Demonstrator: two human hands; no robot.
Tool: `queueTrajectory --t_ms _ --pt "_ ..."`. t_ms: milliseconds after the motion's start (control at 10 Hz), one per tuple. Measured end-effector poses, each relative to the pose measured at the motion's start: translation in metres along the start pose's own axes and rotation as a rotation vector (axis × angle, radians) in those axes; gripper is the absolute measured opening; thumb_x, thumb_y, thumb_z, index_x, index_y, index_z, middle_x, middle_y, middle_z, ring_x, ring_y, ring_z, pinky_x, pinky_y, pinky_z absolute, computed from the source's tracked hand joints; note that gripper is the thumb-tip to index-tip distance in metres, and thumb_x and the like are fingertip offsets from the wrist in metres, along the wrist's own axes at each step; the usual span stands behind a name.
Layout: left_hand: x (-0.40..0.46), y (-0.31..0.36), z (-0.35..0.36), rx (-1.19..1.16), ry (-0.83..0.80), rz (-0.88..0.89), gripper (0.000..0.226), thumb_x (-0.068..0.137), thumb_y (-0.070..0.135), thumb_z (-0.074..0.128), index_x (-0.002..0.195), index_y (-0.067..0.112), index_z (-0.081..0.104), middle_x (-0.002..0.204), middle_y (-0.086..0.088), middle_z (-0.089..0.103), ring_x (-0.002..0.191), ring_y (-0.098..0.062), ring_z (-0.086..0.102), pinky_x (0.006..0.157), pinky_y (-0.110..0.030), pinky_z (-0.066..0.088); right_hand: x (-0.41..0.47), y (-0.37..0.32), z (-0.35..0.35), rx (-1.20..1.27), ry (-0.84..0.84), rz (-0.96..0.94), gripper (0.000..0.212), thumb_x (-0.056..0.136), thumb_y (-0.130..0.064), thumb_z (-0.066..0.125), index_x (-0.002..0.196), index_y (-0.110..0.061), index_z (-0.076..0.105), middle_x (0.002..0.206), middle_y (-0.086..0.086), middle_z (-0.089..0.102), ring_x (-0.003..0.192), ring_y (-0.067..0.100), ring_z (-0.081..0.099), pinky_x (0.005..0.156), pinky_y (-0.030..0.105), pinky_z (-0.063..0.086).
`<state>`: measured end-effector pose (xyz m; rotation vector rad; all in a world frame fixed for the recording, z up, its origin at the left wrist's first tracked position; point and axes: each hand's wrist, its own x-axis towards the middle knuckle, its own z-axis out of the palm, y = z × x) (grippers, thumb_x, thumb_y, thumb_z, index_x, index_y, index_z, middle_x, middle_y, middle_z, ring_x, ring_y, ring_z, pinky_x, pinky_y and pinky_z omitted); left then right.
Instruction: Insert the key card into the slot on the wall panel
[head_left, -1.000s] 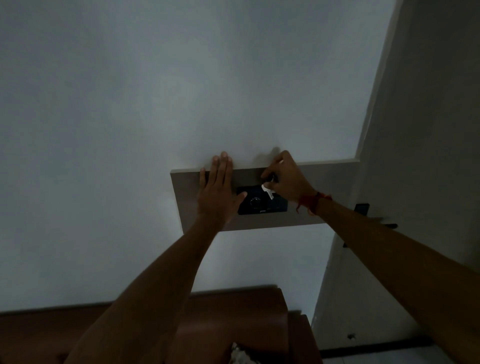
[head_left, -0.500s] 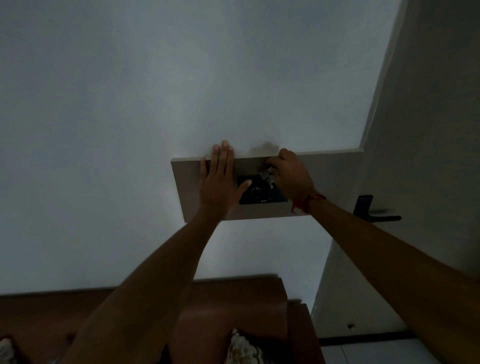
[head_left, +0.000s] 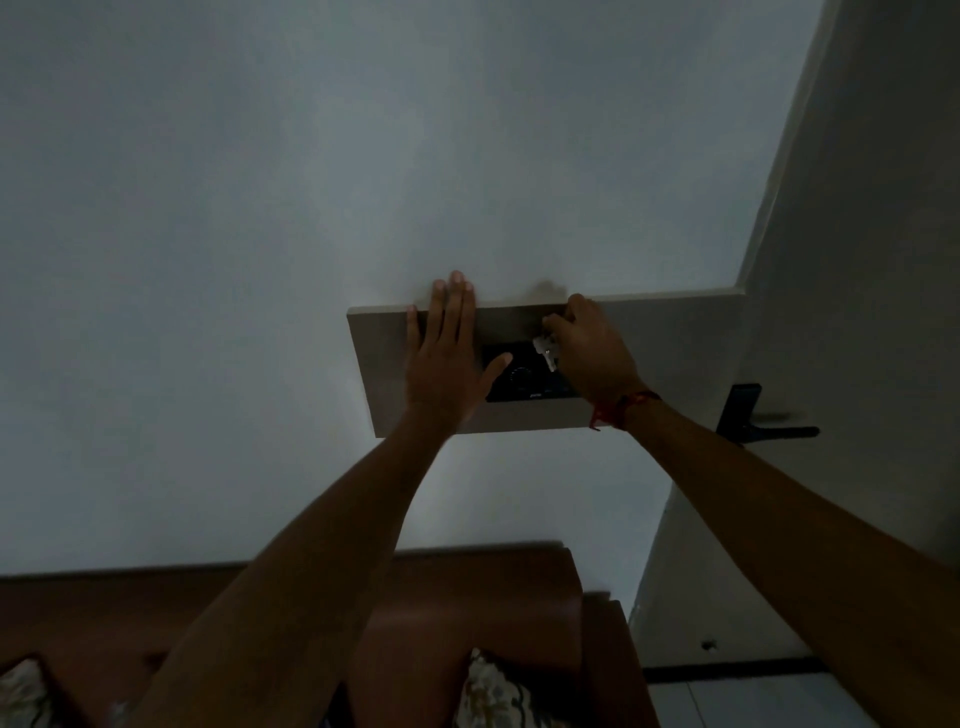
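A beige rectangular backing board (head_left: 670, 332) is fixed to the dim white wall, with a black wall panel (head_left: 524, 382) in its middle. My left hand (head_left: 447, 353) lies flat and spread on the board, thumb touching the panel's left edge. My right hand (head_left: 592, 348) is closed around a small white key card (head_left: 545, 351), held at the panel's upper right corner. The slot itself is hidden behind my fingers. A red thread band circles my right wrist.
A door with a dark lever handle (head_left: 763, 423) stands at the right. Below the board sits a brown wooden headboard (head_left: 493, 597), with patterned cushions (head_left: 493, 691) at the bottom edge.
The view has tilted down a little. My right hand has shifted the white card upward and right along the panel's top. The left hand stays flat on the board.
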<state>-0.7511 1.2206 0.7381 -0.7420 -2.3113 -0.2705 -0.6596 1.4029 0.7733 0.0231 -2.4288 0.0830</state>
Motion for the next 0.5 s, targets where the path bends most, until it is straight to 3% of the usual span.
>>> queueTrajectory --t_ms 200,400,500 --pt "-0.003 0.001 -0.006 0.077 -0.037 -0.007 0.098 0.098 0.075 0.033 0.166 0.012 0.0 0.177 -0.005 -0.003 0.164 -0.026 -0.001 0.132 -0.057 0.015 -0.007 0.003 0.008 0.017 0.008 0.089 0.012 0.082 -0.003 0.067 0.093 -0.002 0.061 0.091 0.016 0.052 0.077 0.028 0.051 0.055 0.031 0.048" --pt "-0.003 0.007 -0.032 0.049 -0.162 -0.009 0.096 0.1 0.072 0.031 0.165 0.013 -0.007 0.176 -0.005 -0.012 0.164 -0.025 -0.008 0.133 -0.056 0.008 -0.006 -0.003 -0.01 0.027 -0.108 0.136 0.019 0.083 -0.01 0.064 0.101 -0.008 0.058 0.102 0.013 0.05 0.086 0.029 0.054 0.063 0.038 0.056" --pt "-0.003 0.008 -0.048 -0.003 -0.129 0.027 0.088 0.104 0.065 0.03 0.166 0.012 -0.004 0.176 -0.006 -0.008 0.164 -0.023 -0.005 0.132 -0.057 0.009 -0.013 -0.01 -0.028 0.061 -0.109 0.139 0.051 0.076 -0.009 0.064 0.125 -0.016 0.049 0.116 0.013 0.049 0.105 0.03 0.05 0.07 0.043 0.059"
